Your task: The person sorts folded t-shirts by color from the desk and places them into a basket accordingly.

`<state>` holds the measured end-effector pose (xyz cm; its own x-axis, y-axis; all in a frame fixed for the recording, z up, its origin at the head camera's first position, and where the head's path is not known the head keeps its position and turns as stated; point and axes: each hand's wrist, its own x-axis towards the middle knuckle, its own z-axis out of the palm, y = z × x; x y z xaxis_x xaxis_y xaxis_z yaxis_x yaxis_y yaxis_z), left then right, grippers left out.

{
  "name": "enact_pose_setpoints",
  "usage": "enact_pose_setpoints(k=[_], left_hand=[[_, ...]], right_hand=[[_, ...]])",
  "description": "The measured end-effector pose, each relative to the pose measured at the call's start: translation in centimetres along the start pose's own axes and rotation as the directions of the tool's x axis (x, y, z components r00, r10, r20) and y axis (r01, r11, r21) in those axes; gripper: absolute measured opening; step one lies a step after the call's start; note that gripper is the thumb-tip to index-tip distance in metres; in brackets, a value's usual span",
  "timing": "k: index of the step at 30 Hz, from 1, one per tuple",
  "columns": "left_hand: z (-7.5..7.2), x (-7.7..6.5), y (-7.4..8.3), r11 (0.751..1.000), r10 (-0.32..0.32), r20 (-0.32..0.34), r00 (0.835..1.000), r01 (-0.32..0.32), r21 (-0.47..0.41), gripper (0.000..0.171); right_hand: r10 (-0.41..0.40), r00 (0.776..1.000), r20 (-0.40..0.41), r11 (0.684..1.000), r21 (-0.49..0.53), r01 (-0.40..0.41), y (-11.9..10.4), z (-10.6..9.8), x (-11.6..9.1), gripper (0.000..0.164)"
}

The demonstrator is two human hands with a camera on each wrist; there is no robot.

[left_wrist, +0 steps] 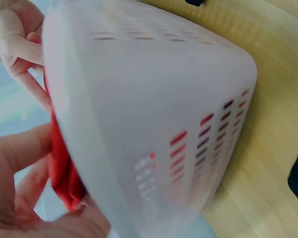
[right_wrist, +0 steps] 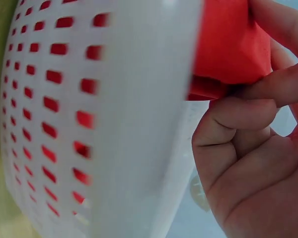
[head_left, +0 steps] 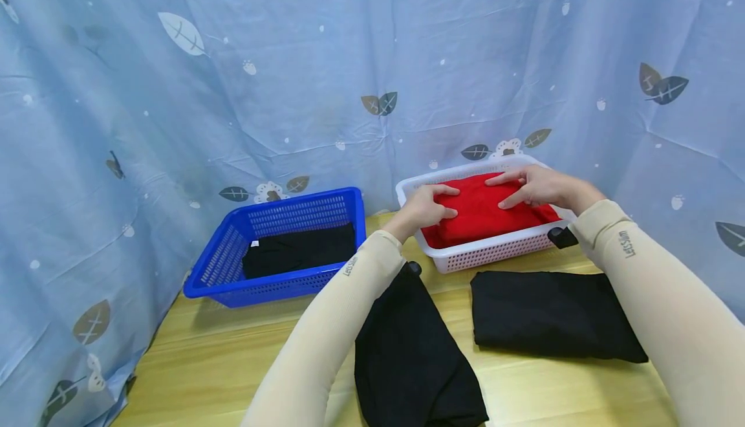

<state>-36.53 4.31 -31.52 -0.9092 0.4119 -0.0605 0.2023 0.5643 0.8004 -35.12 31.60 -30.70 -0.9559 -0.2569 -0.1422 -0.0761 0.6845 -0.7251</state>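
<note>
A folded red cloth garment (head_left: 477, 220) lies in a white perforated basket (head_left: 497, 250) at the back right. My left hand (head_left: 421, 210) rests on the left part of the red garment, its fingers and thumb spread apart. On the garment's right part, my right hand (head_left: 544, 187) touches the fabric with fingers extended. In the right wrist view, fingertips of the right hand (right_wrist: 258, 148) meet the edge of the red garment (right_wrist: 231, 44). The left wrist view has the left hand (left_wrist: 35, 183) at the garment's other end, beside the basket wall (left_wrist: 139, 84).
A blue perforated basket (head_left: 273, 286) stands at the left with a folded black garment (head_left: 302, 250) inside. On the wooden table (head_left: 204, 362), one folded black garment (head_left: 553, 314) lies at the right, and another black garment (head_left: 416, 356) lies between my arms. A blue leaf-patterned curtain (head_left: 326, 58) hangs behind.
</note>
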Motion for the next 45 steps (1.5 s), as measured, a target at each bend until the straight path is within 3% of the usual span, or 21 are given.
enact_pose_setpoints(k=[6,13,21,30,38,45], left_hand=[[1.1,0.2,0.3,0.996,-0.057,-0.035,0.998,0.059,0.072,0.045],[2.3,0.9,0.3,0.983,-0.029,-0.043,0.999,0.036,0.178,0.042],[3.0,1.2,0.3,0.952,0.004,-0.045,0.999,0.01,0.307,0.036],[3.2,1.0,0.2,0.938,-0.002,-0.022,1.0,0.009,0.348,0.033],[3.3,0.3,1.0,0.888,-0.059,-0.009,0.998,0.057,0.457,0.029],[2.9,-0.2,1.2,0.882,-0.037,-0.007,0.999,0.036,0.469,0.018]], right_hand=[[0.01,1.0,0.012,0.999,-0.039,-0.009,0.7,0.5,0.4,0.069],[0.02,1.0,-0.001,0.995,-0.094,-0.02,1.3,0.6,0.5,0.07],[0.034,0.999,-0.002,0.986,-0.162,-0.034,1.8,1.0,0.8,0.067],[0.078,0.997,0.028,0.983,-0.169,-0.072,2.0,1.5,0.9,0.066],[0.059,0.998,0.032,0.975,-0.215,-0.051,1.3,1.9,0.7,0.062],[0.082,0.997,-0.009,0.96,-0.269,-0.081,1.1,1.7,0.4,0.059]])
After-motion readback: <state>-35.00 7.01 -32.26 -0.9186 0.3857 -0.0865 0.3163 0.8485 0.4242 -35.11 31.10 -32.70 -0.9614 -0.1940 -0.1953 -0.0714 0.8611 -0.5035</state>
